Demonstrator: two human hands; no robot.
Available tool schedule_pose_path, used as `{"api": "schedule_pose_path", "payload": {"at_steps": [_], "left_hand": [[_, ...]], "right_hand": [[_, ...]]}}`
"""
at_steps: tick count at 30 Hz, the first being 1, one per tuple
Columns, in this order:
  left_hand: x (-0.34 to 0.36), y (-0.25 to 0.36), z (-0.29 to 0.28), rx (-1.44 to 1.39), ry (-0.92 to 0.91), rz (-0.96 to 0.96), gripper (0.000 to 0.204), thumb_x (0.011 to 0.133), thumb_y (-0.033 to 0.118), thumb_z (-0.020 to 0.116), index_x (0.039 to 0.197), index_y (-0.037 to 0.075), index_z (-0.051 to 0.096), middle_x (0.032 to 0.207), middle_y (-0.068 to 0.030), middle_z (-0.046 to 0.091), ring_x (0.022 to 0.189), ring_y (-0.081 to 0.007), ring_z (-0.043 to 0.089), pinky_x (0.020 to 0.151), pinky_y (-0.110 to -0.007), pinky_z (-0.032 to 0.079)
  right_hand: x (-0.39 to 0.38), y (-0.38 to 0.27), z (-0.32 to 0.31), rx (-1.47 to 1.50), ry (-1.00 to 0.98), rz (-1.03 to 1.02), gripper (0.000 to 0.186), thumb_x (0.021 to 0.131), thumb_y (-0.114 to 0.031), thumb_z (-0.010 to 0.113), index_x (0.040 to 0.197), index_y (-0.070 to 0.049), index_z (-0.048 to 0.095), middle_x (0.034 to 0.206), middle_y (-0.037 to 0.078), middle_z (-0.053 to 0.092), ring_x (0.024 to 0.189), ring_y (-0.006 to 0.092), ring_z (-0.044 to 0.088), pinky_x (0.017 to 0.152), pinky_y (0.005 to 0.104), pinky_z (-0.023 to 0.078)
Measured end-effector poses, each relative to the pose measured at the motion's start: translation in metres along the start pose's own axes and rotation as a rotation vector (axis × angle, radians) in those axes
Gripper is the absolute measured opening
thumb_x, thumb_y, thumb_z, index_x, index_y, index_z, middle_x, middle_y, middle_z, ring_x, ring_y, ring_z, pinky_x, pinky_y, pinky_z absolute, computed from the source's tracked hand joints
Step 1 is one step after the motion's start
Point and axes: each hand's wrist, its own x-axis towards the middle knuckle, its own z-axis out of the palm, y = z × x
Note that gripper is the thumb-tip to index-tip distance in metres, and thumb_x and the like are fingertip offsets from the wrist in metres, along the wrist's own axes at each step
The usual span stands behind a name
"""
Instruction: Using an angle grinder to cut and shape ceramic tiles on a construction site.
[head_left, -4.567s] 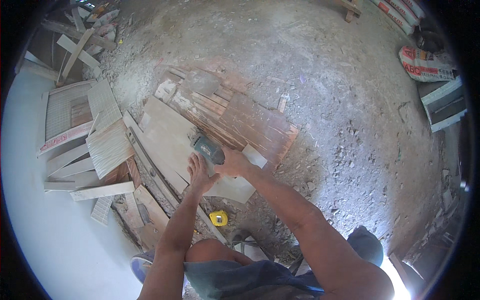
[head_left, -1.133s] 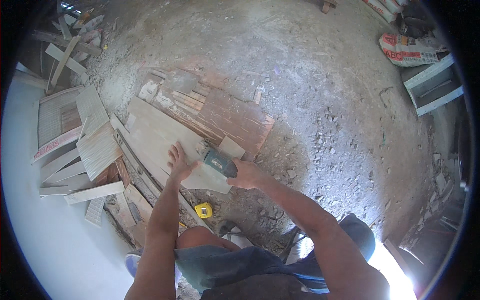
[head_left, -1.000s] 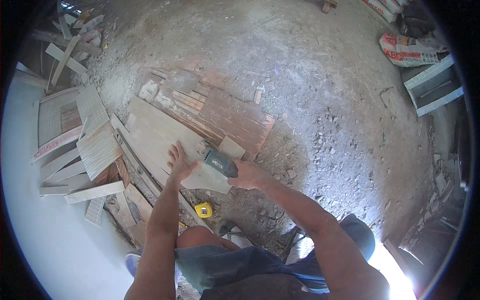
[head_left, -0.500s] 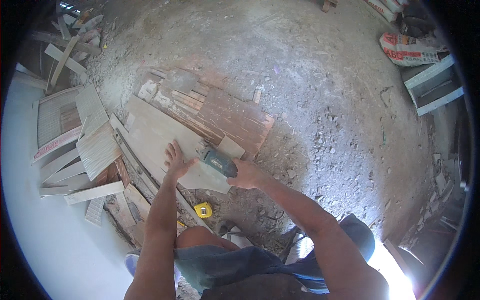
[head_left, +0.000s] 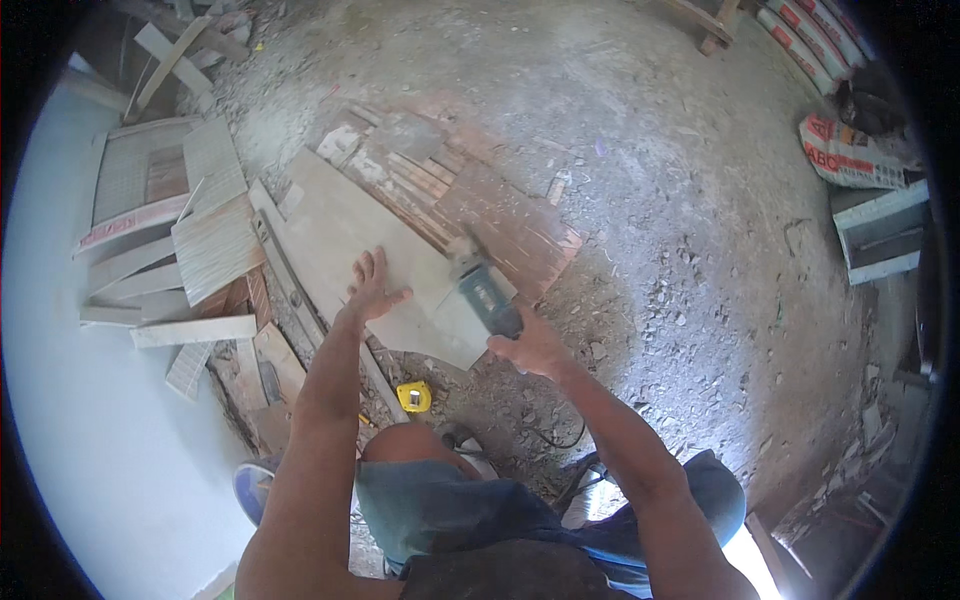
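My right hand [head_left: 535, 350] grips the rear of a teal power tool [head_left: 485, 300], an angle grinder by its shape, with its slightly blurred head at the right edge of a pale flat panel [head_left: 330, 210]. My left hand [head_left: 370, 295] lies on that panel left of the tool, fingers spread. The panel rests on scuffed brown boards [head_left: 500, 230]. A long straight metal bar [head_left: 290, 290] lies along the panel's left side. A yellow tape measure [head_left: 413, 396] sits on the floor below the panel, and a dark cord [head_left: 560, 440] curves beside my feet.
A pile of tile and board offcuts [head_left: 210, 250] lies at the left beside a white surface [head_left: 120, 430]. Stacked sacks [head_left: 800, 40], a crumpled sack [head_left: 845, 150], a box-like frame [head_left: 875, 240] and a wooden stand [head_left: 715, 30] line the right. Rubble covers much of the floor [head_left: 680, 330].
The view has shifted. The tool in my right hand has moved right along the panel and swung more upright in the picture. My left hand stays spread on the panel.
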Motion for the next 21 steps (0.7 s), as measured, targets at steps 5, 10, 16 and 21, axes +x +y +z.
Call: {"api": "schedule_pose_path", "payload": {"at_steps": [5,10,16,21], "left_hand": [[-0.003,0.009,-0.024,0.264,0.026,0.016,0.117,0.08,0.052,0.079,0.161,0.016,0.003,0.166,-0.0229,0.009,0.153,-0.0449,0.008,0.111,-0.077,0.018],[0.009,0.051,-0.024,0.651,0.131,0.24,0.117,0.066,0.037,0.09,0.158,0.019,0.02,0.166,-0.0125,0.017,0.152,-0.0382,0.018,0.113,-0.075,0.022],[0.045,0.073,-0.013,0.951,0.009,0.707,0.113,0.063,0.025,0.088,0.155,0.013,0.025,0.167,-0.0105,0.016,0.154,-0.03,0.019,0.12,-0.062,0.025],[0.03,0.05,-0.026,1.091,0.208,0.83,0.109,0.062,0.03,0.087,0.151,0.007,0.028,0.158,-0.0154,0.03,0.149,-0.0341,0.028,0.122,-0.056,0.025]], "right_hand": [[-0.009,0.03,-0.01,0.314,0.093,0.047,0.086,0.074,-0.044,0.079,0.137,0.007,0.049,0.112,0.027,0.069,0.105,0.0335,0.068,0.091,0.0421,0.053],[-0.026,0.051,-0.027,0.305,0.353,-0.056,0.074,0.073,-0.044,0.079,0.125,0.005,0.059,0.112,0.021,0.07,0.104,0.0323,0.068,0.089,0.0423,0.052],[-0.07,0.044,-0.053,0.281,0.442,0.044,0.069,0.074,-0.04,0.075,0.122,0.006,0.059,0.101,0.016,0.067,0.087,0.0264,0.064,0.079,0.0391,0.053],[-0.069,0.071,-0.048,0.372,0.512,0.039,0.06,0.076,-0.033,0.074,0.12,0.006,0.061,0.101,0.015,0.068,0.088,0.0253,0.064,0.082,0.0374,0.052]]}}
